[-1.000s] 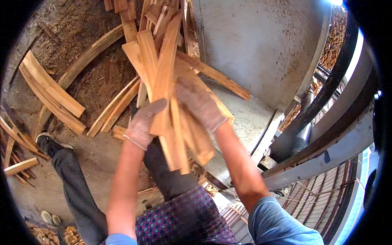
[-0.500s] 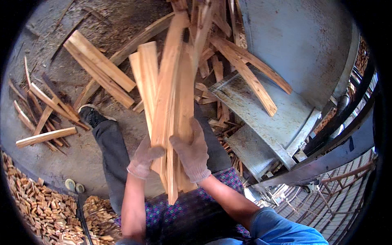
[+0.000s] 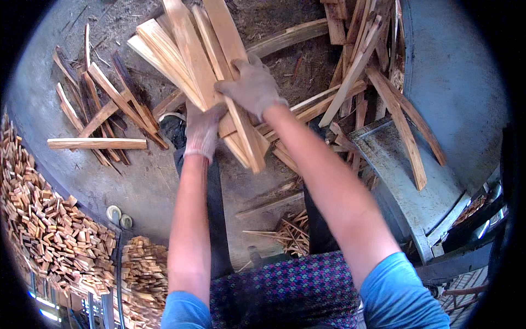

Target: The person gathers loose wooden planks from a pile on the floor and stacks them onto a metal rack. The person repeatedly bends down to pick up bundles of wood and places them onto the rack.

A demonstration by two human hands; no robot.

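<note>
Both hands wear pale knitted gloves. Between them is a loose bundle of light-brown wooden slats, tilted with its far ends toward the upper left and partly cut off by the picture's edge. My left hand grips the bundle's near left side, thumb across the top. My right hand clasps the right side, its fingers over the outermost slat. The near slat ends stick out below the gloves, above the floor. Some slats fan apart at the left.
Several dark, rough-edged strips lie heaped at left. More planks are piled at upper right, some leaning over a grey metal stand. Cut wood pieces form a big heap at lower left. A patterned cloth covers my lap.
My arms have stretched forward, carrying the slat bundle away from my lap toward the upper left. The whole view has shifted too. Both hands keep their hold.
</note>
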